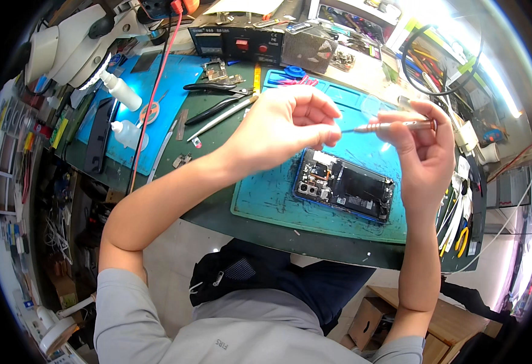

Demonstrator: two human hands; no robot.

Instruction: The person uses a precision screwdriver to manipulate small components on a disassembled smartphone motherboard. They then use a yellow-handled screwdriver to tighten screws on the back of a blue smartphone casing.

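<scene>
My right hand (427, 142) grips a slim copper-coloured screwdriver (396, 126) held sideways, its thin dark shaft pointing left to the fingertips of my left hand (296, 121). Those fingers are curled and pinched at the tip, and I cannot make out what, if anything, is between them. Below both hands, an opened phone (357, 194) with exposed boards, camera modules and dark battery lies on the teal repair mat (260, 200).
Pliers and cutters (208, 109), a white tweezer-like tool, plastic bottles (126, 133), a dark phone (101, 136) and a blue mat (160, 73) fill the left. A microscope (66, 45) overhangs it. A power unit (229, 45) stands behind; scattered tools (460, 236) line the right edge.
</scene>
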